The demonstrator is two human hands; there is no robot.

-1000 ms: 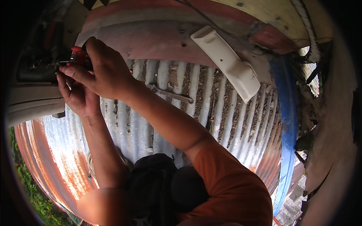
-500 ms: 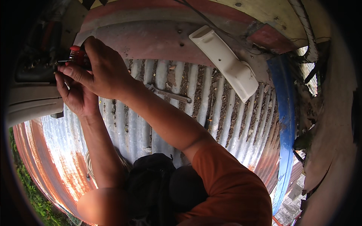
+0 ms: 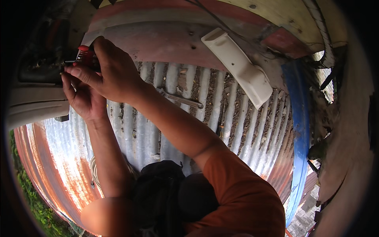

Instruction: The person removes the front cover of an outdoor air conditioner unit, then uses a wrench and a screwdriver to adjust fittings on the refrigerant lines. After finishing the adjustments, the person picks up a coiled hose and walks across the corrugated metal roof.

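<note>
At the upper left my right hand [image 3: 112,73] is closed around a red hand tool [image 3: 85,54] with a metal coil spring, which looks like spring-handled pliers or cutters. A thin metal part sticks out of the tool to the left. Just below, my left hand [image 3: 89,100] is raised with its palm up and fingers curled in by the tool's front end. My right thumb and palm cover part of it, and what its fingertips pinch is hidden. Both hands are beside the dark, open end of a grey-beige casing [image 3: 37,103].
A wrench [image 3: 183,100] lies on the corrugated metal roof [image 3: 136,138], right of my hands. Beyond it rests a cream plastic cover [image 3: 237,63]. A coil of pale cable [image 3: 94,172] is beside my left forearm. A blue metal strip [image 3: 298,138] edges the right side.
The whole view has shifted slightly, so hands, tool and roof appear a little farther right. My grip on the red tool looks the same.
</note>
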